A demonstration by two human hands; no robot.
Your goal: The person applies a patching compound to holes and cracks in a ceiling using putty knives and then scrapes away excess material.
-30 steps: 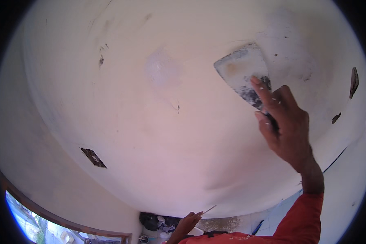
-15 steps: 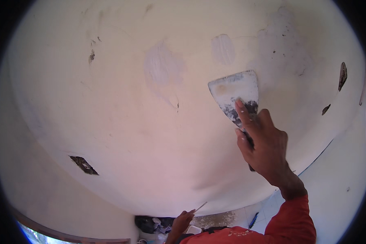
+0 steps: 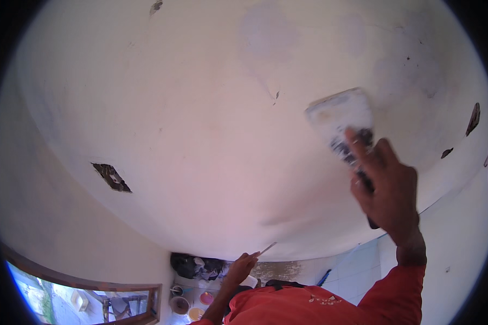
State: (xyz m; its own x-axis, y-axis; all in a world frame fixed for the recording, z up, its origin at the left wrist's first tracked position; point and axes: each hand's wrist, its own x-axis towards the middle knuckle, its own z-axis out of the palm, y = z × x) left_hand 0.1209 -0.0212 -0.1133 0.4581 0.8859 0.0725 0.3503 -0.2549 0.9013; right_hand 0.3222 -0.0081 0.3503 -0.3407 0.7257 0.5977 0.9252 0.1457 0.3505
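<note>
My right hand (image 3: 389, 187) is wrapped round the dark handle of a wide putty knife (image 3: 344, 111), its index finger stretched along the blade. White filler smears the blade, which is at the cream wall (image 3: 200, 141); whether it touches I cannot tell. Above and beside it, pale filler patches (image 3: 268, 35) mark the wall, and a small chip (image 3: 276, 97) lies left of the blade. Low in the picture, my left hand (image 3: 243, 266) is closed on a thin flat tool (image 3: 268, 248), seen nearly edge-on, so its kind is unclear.
A rectangular hole (image 3: 111, 177) is cut in the wall at left, with broken gouges (image 3: 473, 119) at right. Below are a framed window (image 3: 92, 287), a bucket (image 3: 180, 305), a pink-topped container (image 3: 206, 298) and a black bag (image 3: 184, 265) on the floor.
The view has shifted, with wall marks sliding rightward and up and more of the window and floor containers showing. My right hand and the putty knife now appear farther right. Both grips stay the same.
</note>
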